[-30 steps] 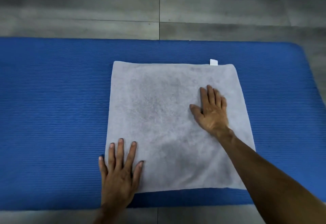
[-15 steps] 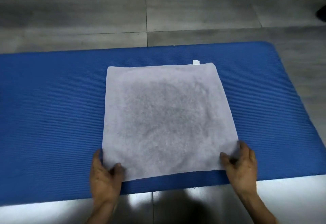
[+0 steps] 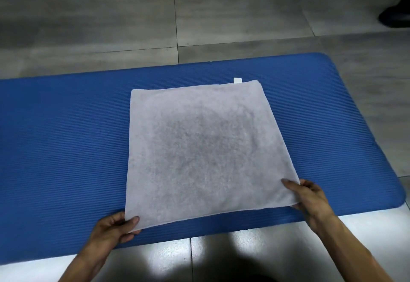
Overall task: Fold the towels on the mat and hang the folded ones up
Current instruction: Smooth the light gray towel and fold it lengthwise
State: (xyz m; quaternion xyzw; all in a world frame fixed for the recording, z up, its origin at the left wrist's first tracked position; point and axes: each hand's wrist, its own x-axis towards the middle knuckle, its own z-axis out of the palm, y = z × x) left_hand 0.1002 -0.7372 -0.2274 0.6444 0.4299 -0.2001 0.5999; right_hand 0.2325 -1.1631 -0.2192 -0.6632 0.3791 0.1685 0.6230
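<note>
Hands pinch the towel (image 3: 199, 148) at its two near corners, left hand (image 3: 111, 229) and right hand (image 3: 309, 197), by the mat's (image 3: 66, 148) near edge, so the next fold likely goes away toward the far edge.

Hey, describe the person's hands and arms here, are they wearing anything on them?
Nothing is worn. The left hand and right hand are bare, with no gloves, rings or watch in view. Both forearms are bare down to the frame's bottom edge; no sleeves show.
</note>
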